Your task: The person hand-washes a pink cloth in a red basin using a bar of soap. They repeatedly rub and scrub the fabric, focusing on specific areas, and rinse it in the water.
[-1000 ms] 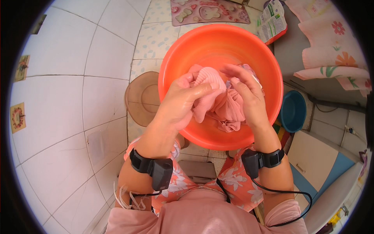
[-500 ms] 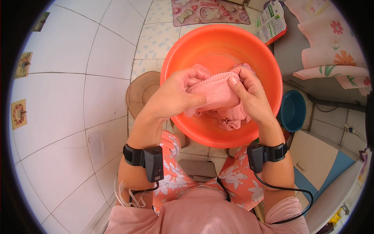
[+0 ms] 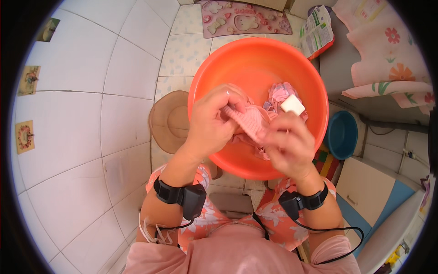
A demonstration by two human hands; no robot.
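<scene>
A pink ribbed garment (image 3: 253, 119) is stretched between my two hands above a big orange basin (image 3: 315, 82). My left hand (image 3: 211, 119) is closed around the garment's left end, its fingers curled over the ribbed edge. At the other end, my right hand (image 3: 292, 145) has its fingers curled in against the fabric, partly smeared by motion. A white bar of soap (image 3: 292, 105) lies on a bunched pink and lavender cloth (image 3: 279, 93) inside the basin, just beyond my right hand. Part of the garment hangs below my hands, partly hidden by them.
Left of the basin is a brown round-centred mat (image 3: 168, 121), near the tiled wall (image 3: 125, 123). A blue basin (image 3: 342, 134) stands at the right, near a white and blue cabinet (image 3: 365, 187). A pink patterned mat (image 3: 246, 20) and a packet (image 3: 316, 32) are at the far side.
My right hand has moved down and nearer to me, uncovering the soap and the lavender cloth. The garment now slants down to the right between my hands.
</scene>
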